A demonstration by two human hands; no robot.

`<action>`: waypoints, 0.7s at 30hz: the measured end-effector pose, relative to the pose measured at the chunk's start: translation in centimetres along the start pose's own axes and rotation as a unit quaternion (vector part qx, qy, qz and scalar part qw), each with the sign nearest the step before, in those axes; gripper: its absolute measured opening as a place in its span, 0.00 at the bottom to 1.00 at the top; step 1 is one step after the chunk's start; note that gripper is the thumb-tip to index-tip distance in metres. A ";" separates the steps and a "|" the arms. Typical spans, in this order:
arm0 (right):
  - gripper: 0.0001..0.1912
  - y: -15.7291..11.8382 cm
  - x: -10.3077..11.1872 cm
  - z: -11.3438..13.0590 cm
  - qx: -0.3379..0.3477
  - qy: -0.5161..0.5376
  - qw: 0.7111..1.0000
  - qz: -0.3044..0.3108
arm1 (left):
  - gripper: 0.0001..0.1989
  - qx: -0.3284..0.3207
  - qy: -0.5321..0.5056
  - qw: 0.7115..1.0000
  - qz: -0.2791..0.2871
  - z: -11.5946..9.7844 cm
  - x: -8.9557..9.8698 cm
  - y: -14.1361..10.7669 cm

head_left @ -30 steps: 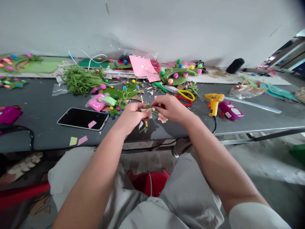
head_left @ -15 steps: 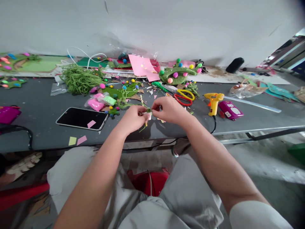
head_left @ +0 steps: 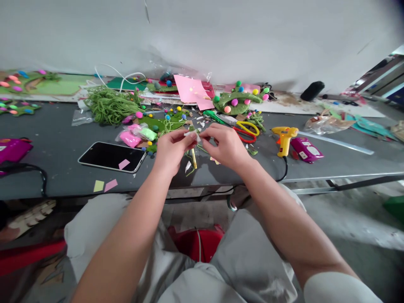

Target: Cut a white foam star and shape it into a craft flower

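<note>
Both hands' fingers (head_left: 189,140) pinch shut on a small white scrap (head_left: 193,135).

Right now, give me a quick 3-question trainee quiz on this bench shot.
1. True or false: the glue gun lies left of the phone.
2. What do the left hand and right hand pinch between them? A) scissors B) a small white piece C) the phone
3. What colour is the yarn heaped behind the phone?

Key
1. False: it stands right of the hands, the phone left of them.
2. B: the small white piece, held above the table.
3. Green.
</note>
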State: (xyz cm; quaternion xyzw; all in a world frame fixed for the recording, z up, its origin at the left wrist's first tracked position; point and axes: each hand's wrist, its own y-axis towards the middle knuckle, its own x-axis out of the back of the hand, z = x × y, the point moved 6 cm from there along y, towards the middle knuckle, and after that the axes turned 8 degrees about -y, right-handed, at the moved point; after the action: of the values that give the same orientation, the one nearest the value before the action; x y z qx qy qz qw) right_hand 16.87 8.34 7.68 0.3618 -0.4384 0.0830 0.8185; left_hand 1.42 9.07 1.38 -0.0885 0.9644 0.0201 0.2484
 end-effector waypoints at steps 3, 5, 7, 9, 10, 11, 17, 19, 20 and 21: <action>0.10 0.1 0.1 -0.2 0.009 0.032 0.999 -0.012 | 0.21 0.025 -0.036 0.999 0.000 -0.1 0.0 0.0; 0.10 0.2 0.0 -0.6 0.002 0.064 0.998 -0.012 | 0.19 0.044 -0.049 0.998 0.005 -0.1 0.0 0.0; 0.09 0.4 -0.2 -1.3 -0.019 0.100 0.995 -0.006 | 0.19 0.057 -0.058 0.997 0.011 0.0 -0.1 0.0; 0.08 0.5 -0.5 -2.2 -0.044 0.135 0.990 0.020 | 0.20 0.063 -0.059 0.996 0.026 0.0 -0.2 -0.1; 0.08 0.5 -0.7 -2.6 -0.052 0.151 0.986 0.037 | 0.20 0.064 -0.054 0.996 0.033 -0.1 -0.2 -0.2; 0.08 0.6 -0.8 -3.0 -0.057 0.164 0.983 0.057 | 0.21 0.066 -0.044 0.996 0.042 -0.1 -0.3 -0.3; 0.09 0.6 -0.4 -4.5 -0.043 0.156 0.978 0.134 | 0.23 0.076 0.097 0.988 0.097 -0.1 -0.7 -1.1; 0.08 0.6 -0.1 -4.4 -0.033 0.107 0.985 0.133 | 0.22 0.053 0.174 0.978 0.101 -0.2 -0.7 -1.3; 0.08 0.5 0.0 -4.3 -0.032 0.074 0.988 0.135 | 0.21 0.041 0.213 0.971 0.103 -0.2 -0.7 -1.4; 0.07 0.5 0.0 -4.1 -0.035 0.044 0.989 0.138 | 0.20 0.030 0.248 0.963 0.104 -0.2 -0.7 -1.4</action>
State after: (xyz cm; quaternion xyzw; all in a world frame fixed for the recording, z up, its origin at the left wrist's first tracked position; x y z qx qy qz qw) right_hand 19.37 11.43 6.50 0.2651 -0.4505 0.1962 0.8296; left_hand 2.20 7.75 1.93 0.0181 0.9998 -0.0058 0.0003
